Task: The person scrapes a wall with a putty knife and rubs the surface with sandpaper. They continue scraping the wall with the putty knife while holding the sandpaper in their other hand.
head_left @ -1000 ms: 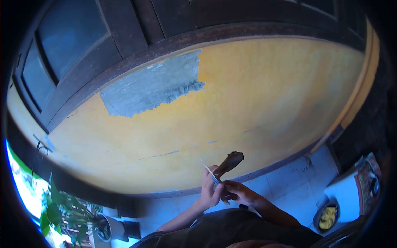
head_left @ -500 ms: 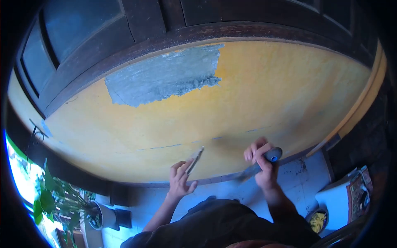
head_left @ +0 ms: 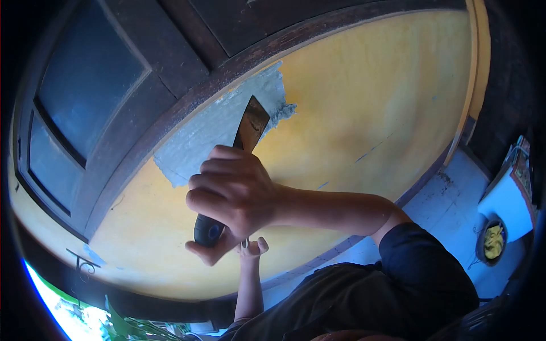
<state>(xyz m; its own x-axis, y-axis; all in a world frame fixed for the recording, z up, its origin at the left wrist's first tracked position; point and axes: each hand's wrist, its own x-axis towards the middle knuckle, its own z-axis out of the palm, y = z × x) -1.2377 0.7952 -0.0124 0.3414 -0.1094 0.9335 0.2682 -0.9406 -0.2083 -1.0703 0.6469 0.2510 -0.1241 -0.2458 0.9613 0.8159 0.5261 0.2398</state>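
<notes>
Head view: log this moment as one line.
right hand: grips putty knife | blade: on grey patch of yellow wall | left hand: low, mostly hidden

putty knife (head_left: 242, 152): a flat-bladed scraper with a dark handle whose round butt end shows blue-grey
blade: broad, dark, smeared brownish, widening toward a straight tip
pose: slanting up and to the right, tip uppermost, handle end lowest
grip: handle wrapped in the right hand (head_left: 230, 199), fingers closed round it
place: blade tip lies against the grey putty patch (head_left: 210, 128) on the yellow wall, at the patch's right edge below the dark window frame
</notes>
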